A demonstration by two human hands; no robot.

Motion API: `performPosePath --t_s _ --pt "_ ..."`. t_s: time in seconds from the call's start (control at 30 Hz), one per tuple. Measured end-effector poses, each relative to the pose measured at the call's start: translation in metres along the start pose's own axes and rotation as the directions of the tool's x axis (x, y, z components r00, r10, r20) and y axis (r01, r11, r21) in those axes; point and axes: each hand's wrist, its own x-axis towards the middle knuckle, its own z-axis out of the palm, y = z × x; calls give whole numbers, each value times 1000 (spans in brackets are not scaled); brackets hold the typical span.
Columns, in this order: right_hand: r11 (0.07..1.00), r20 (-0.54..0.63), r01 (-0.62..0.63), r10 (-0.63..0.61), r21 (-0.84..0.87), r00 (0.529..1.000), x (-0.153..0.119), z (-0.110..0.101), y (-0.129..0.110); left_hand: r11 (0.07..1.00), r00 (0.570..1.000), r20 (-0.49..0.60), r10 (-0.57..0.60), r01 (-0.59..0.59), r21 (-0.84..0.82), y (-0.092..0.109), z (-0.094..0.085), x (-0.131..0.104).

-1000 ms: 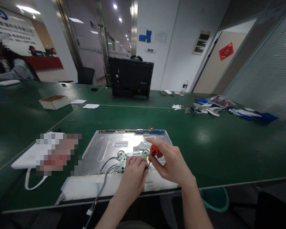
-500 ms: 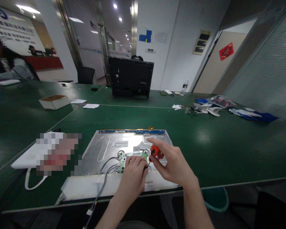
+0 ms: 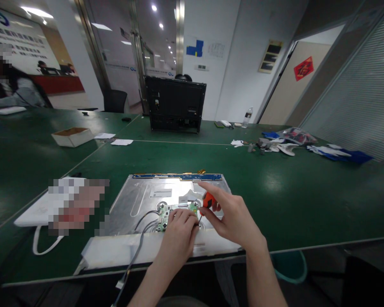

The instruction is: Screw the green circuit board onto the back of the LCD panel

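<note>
A bare metal display panel lies on the green table before me, with a blue circuit strip along its far edge. On its middle sits a small green circuit board. My left hand rests on this board, fingers curled together; their tips and anything in them are hidden. My right hand is closed round the orange and black handle of a screwdriver, index finger stretched out. The tilted shaft points down at the board's right end, close beside my left fingers; its tip is hard to make out.
Dark cables run from the board over the near table edge. A white device with a white strap lies at left, partly blurred out. Farther back are a cardboard box, a black monitor, a bottle and scattered parts.
The screwdriver handle and my right fingers have shifted very slightly. My left hand stays on the board, and the panel has not moved.
</note>
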Motion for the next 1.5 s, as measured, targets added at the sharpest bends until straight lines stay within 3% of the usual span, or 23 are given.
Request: performPosePath --t_s 1.1,1.27,1.5 --pt "993 -24 -19 17 -118 1000 1 4 3 1000 999 45 -20 19 12 2 -1 1" --pt "997 -63 -61 58 -42 996 0 7 5 1000 999 46 -16 15 21 3 -2 1" --pt "997 -41 46 -44 60 998 2 7 3 997 999 37 -18 15 78 5 -1 0"
